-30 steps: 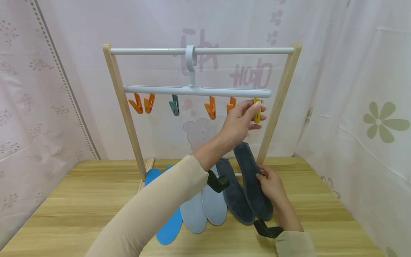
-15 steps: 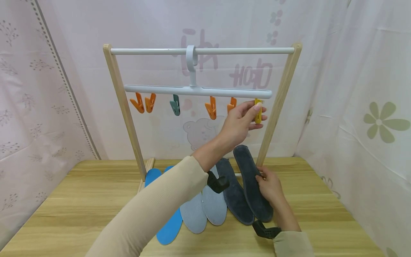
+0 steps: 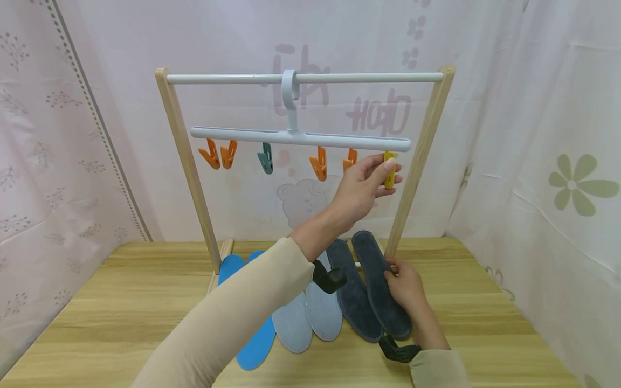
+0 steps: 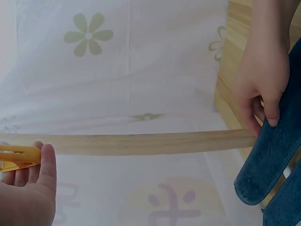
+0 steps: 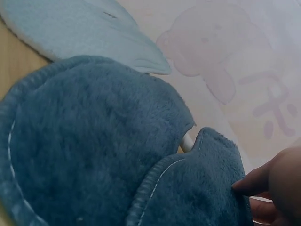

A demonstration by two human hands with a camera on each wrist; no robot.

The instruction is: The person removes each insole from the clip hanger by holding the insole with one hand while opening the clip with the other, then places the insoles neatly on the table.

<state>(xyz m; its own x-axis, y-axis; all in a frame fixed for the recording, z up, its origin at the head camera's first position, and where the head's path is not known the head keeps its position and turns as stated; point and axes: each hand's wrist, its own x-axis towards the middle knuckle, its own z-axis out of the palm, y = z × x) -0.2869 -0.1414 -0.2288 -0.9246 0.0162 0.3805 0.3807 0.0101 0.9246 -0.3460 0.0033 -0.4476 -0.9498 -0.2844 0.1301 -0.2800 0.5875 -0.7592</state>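
Note:
My left hand reaches across to the hanger's right end and pinches a yellow clothespin between thumb and fingers. In the left wrist view the same clothespin lies sideways by the fingertips. Low on the right, my right hand grips the side edge of a dark, fuzzy insole, thumb on its face. This insole leans partly over a matching dark insole. The right wrist view shows its plush, stitched surface close up. Overhead is the white hanger, hooked on a rack's bar.
Several orange clothespins and a green one hang from the hanger. Wooden rack posts flank it. Grey insoles and blue insoles lie on the wooden table, partly behind the left sleeve. Patterned curtains surround the table.
My right hand and its dark insole have sunk lower, the insole's top dropping away from the clothespin. The left hand keeps its pinch, while the hanger's left end has shifted slightly right and up.

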